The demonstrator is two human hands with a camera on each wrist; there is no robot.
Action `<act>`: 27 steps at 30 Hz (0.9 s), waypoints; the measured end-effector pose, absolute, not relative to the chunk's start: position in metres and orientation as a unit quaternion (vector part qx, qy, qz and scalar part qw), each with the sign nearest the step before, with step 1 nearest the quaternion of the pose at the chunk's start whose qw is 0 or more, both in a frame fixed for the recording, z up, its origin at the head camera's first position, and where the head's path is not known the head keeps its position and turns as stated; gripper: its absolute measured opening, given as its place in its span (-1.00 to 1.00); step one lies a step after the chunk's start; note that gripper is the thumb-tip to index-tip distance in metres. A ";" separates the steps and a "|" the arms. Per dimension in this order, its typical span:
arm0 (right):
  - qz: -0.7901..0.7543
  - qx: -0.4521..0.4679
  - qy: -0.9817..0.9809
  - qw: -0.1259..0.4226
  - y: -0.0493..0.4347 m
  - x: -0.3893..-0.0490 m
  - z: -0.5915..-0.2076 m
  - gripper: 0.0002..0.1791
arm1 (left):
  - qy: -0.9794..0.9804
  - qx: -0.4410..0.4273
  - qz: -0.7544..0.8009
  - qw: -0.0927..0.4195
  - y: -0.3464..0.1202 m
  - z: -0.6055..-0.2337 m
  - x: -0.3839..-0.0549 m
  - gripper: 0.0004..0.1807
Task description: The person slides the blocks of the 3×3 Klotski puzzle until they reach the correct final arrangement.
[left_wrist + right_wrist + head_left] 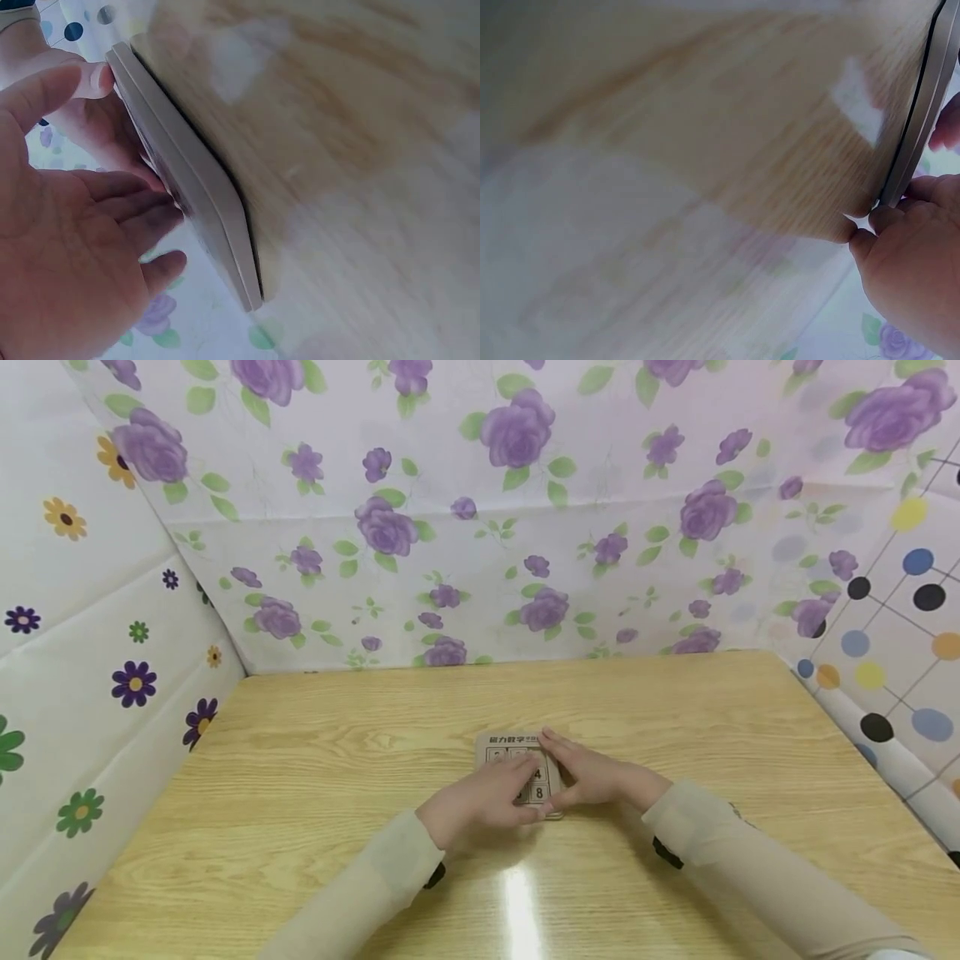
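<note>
A flat, pale number sliding puzzle (537,792) lies on the wooden table, its printed header at the far edge and tiles such as 4 and 8 showing. My left hand (489,795) reaches over its face, fingers extended with the tips on the tiles, covering several of them. In the left wrist view the thumb is at the near edge of the puzzle (196,176). My right hand (592,774) holds the puzzle's right side, thumb at the near corner and a finger at the far one. The right wrist view shows its fingertips against the puzzle's edge (917,112).
The wood-grain table (337,760) stretches out around the puzzle. Behind it hangs a cloth with purple roses (517,427). A flower-patterned sheet (90,635) stands at the left, and a dotted sheet (892,693) at the right.
</note>
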State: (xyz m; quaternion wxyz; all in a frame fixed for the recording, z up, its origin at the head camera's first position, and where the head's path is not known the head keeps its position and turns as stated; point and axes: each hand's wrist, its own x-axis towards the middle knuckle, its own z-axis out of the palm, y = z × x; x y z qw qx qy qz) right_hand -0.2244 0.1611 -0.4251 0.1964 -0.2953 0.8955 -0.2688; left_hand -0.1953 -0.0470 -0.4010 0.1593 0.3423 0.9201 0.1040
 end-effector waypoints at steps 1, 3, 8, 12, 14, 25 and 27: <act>-0.268 -0.296 0.896 0.196 0.161 -0.224 -0.425 0.27 | 0.923 0.339 0.098 0.153 -0.048 -0.401 -0.195 -0.10; -0.267 -0.296 0.896 0.195 0.162 -0.224 -0.425 0.26 | 0.928 0.332 0.085 0.145 -0.050 -0.401 -0.193 -0.09; -0.264 -0.295 0.898 0.193 0.163 -0.224 -0.422 0.24 | 0.931 0.331 0.070 0.140 -0.051 -0.398 -0.191 -0.10; -0.260 -0.299 0.898 0.190 0.163 -0.225 -0.422 0.24 | 0.928 0.339 0.066 0.138 -0.049 -0.397 -0.192 -0.11; -0.259 -0.300 0.898 0.191 0.163 -0.226 -0.423 0.24 | 0.926 0.345 0.065 0.138 -0.046 -0.397 -0.193 -0.11; -0.265 -0.296 0.896 0.199 0.163 -0.226 -0.424 0.24 | 0.916 0.372 0.056 0.136 -0.035 -0.398 -0.193 -0.12; -0.268 -0.295 0.896 0.196 0.163 -0.226 -0.425 0.24 | 0.915 0.374 0.061 0.140 -0.034 -0.398 -0.193 -0.12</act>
